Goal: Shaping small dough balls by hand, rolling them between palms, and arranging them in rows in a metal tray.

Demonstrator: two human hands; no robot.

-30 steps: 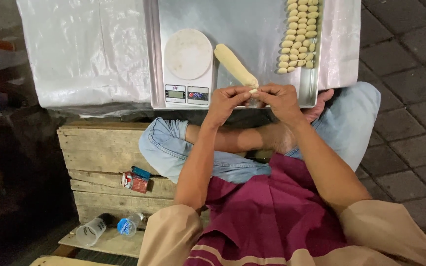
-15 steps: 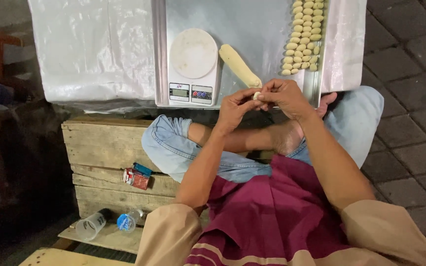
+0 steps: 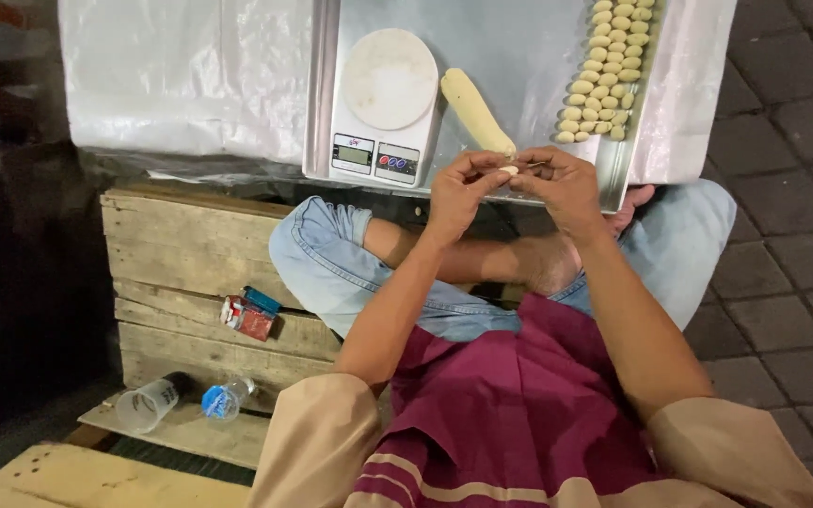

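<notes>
A seated person, cross-legged in jeans and a maroon garment, pinches a small piece of dough (image 3: 510, 169) between both hands at the near edge of a metal tray (image 3: 529, 56). The left hand (image 3: 458, 188) and the right hand (image 3: 566, 183) meet fingertip to fingertip, each closed narrowly on the pale piece, which sits just past the near tip of a long dough roll (image 3: 475, 111) lying slantwise on the tray. Left of the roll stands a white kitchen scale (image 3: 383, 103) with a round plate. At the tray's far right, shaped dough pieces (image 3: 607, 71) lie in tight rows. White plastic sheeting (image 3: 190, 75) covers the tabletop beside the tray. Below, on a wooden crate (image 3: 190, 254), rests a small red and blue packet (image 3: 249, 313); a clear plastic cup (image 3: 148, 404) and a plastic bottle (image 3: 226, 397) lie on their sides on a board lower down.
</notes>
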